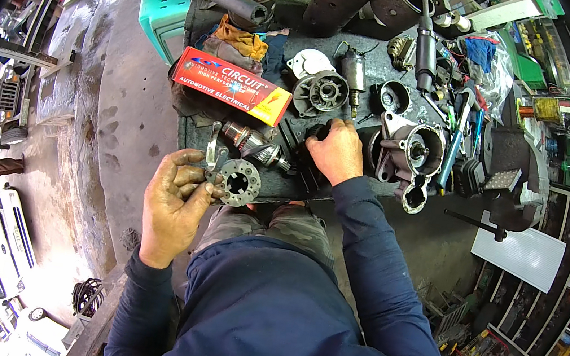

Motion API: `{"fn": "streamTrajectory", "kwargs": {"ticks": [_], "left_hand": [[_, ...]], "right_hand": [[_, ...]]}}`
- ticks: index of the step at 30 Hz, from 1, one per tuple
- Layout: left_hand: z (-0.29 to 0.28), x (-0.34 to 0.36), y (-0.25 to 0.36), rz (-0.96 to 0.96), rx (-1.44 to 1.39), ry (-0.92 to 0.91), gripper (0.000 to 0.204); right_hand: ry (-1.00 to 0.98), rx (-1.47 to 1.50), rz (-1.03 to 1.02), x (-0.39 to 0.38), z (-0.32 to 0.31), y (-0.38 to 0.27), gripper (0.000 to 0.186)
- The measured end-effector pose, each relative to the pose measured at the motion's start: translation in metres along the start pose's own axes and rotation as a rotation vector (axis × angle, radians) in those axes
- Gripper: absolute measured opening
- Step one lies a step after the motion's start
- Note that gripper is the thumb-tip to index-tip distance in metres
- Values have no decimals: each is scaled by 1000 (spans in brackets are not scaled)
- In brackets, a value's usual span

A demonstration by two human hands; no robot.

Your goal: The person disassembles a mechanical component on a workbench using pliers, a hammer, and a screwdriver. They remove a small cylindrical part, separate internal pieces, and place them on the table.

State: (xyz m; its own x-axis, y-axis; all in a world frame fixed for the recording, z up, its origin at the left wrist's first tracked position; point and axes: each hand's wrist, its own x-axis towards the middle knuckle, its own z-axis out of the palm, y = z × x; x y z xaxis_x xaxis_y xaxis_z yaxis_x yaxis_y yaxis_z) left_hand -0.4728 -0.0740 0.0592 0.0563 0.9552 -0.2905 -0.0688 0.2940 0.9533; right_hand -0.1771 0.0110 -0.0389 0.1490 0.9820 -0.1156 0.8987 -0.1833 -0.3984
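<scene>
At the bench's near edge, my left hand [176, 199] is closed, thumb against fingers, at a grey metal lever [216, 152]. Against its fingertips is a round metal plate [250, 175] with a toothed centre hole and several small holes. Whether the hand grips one or both is unclear. My right hand [338, 150] reaches down with bent fingers at dark parts [307, 163]; what its fingers hold is hidden. Between the hands lies a motor armature [256, 146] with copper windings. Just beyond the right hand sits a round cast housing [321, 94].
A red and orange box [232, 87] lies at the left, near rags [239, 40]. A large cast housing [392, 167] stands right of my right hand. Farther back are a cylindrical motor [353, 71], a metal cup [392, 97] and tall metal cylinders [343, 0]. Blue-handled pliers [456, 140] lie right.
</scene>
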Motion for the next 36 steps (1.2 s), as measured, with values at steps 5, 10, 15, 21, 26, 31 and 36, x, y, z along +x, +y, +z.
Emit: {"fn": "streamTrajectory", "kwargs": {"ticks": [5,10,15,21,26,31,36], "left_hand": [[-8,5,-2,22,14,-6,46],[-16,11,0,47,34,13,46],[-16,10,3,27,67,19,44],[-3,4,7,11,6,46,44],[22,-12,16,-3,-7,114,40],[83,-32,9,-40,-71,95,43],[145,-34,-31,-266,-72,-2,42]], "right_hand": [[108,-76,19,-6,9,-9,39],[-87,42,-381,-7,16,-13,24],[-201,88,-537,6,26,-8,22],[-176,-53,-563,13,32,-13,20],[-15,377,-394,-40,-19,-9,14],[-622,964,-63,-104,-88,23,19],[-598,935,-191,-105,-94,47,21]]}}
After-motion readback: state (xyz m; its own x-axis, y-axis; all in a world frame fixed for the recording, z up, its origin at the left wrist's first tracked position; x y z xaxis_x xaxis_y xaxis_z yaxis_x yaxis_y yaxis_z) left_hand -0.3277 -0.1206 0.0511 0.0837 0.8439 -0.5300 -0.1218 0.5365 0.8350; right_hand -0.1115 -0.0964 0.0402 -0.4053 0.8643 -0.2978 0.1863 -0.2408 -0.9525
